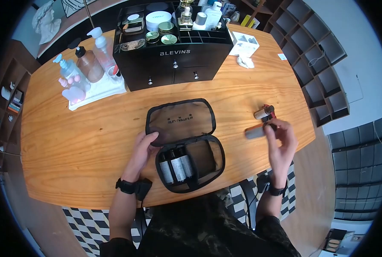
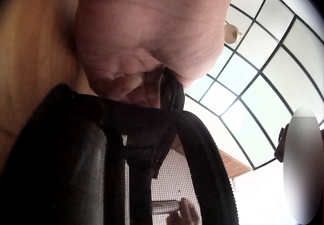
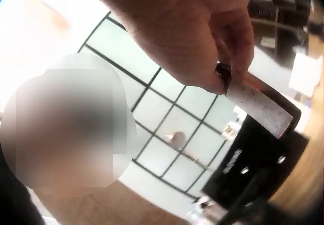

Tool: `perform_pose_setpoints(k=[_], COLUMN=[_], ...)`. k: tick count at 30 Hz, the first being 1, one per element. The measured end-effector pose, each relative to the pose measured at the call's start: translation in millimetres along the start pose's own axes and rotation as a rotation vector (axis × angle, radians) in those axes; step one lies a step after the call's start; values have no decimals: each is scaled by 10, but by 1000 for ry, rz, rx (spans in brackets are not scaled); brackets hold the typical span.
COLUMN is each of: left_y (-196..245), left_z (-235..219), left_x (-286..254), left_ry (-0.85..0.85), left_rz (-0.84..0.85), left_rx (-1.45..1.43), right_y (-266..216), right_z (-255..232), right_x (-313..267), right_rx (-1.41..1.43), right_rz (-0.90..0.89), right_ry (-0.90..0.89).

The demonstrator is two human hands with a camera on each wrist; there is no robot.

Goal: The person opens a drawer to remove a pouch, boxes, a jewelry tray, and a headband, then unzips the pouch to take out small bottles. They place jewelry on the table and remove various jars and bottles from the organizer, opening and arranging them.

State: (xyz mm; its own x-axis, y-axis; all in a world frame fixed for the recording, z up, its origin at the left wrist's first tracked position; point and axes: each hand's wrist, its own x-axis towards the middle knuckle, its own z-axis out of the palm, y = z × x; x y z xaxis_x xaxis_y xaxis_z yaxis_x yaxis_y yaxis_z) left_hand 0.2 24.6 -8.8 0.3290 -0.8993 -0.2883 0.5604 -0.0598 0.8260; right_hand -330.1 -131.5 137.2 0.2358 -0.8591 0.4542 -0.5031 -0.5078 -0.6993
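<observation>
My left hand (image 1: 144,147) holds the edge of the raised lid (image 1: 182,128) of a black mesh pouch, thumb on its near side. The pouch (image 1: 217,171) lies unzipped on the table. Several small bottles (image 1: 177,168) with pale labels stand side by side in its left compartment. Over the table's right side, my right hand (image 1: 282,143) pinches a small brown bottle (image 1: 255,132) by its dark cap end. In the right wrist view this bottle (image 3: 260,107) shows a speckled white label and points away from the fingertips. Just beyond that hand lies another small bottle (image 1: 261,113), beside something red.
A black drawer organizer (image 1: 174,64) with cosmetics on top stands at the back of the wooden table (image 1: 84,150). Pump bottles (image 1: 88,64) stand on a white tray (image 1: 101,92) to its left. At its right are a white box (image 1: 244,44) and a crumpled tissue (image 1: 245,62).
</observation>
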Motion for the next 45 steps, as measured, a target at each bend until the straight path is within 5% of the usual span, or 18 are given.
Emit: perform_pose_setpoints(k=[4,15,18,20,21,22,26,28,30,36,41,45], left_y=[23,22,62,27,-2,-49,51,65,75,-21,32,58], left_z=[39,71,29,44,31,-20,38,97,100,-55,-45,-24], left_x=[-3,-24,-40,-25,-16,4,-27,-34,-47,-11,-33,-40], left_ry=[-3,52,-13,18,33,4,-53,-60,-62,-53,-120,-135], left_rz=[0,-7,-30,-12,3,7,-28,-30,-24,-42,-41,-14], left_rx=[25,-24,-9,-3,3,-6,-7,-11,-5,57,9,8], right_y=[687,1281,1162,908,606,429,-397,-689,-889,-826,-934,-910], right_z=[-52,-12,-24,1,28,72,447,772,1007,1448,1284,1184], right_x=[138,195,169,139,105,51,-385,-465,-524,-690,-571,-591], right_rx=[-183,-365,-315,-381,-331,-298,-27,-37,-192,-419,-58,72], right_rz=[183,75,197,-56,70,10,-221,-510,-580,-590,-397,-421], right_ry=[56,82,41,143,92,59,-413,-575,-755,-797,-929,-963])
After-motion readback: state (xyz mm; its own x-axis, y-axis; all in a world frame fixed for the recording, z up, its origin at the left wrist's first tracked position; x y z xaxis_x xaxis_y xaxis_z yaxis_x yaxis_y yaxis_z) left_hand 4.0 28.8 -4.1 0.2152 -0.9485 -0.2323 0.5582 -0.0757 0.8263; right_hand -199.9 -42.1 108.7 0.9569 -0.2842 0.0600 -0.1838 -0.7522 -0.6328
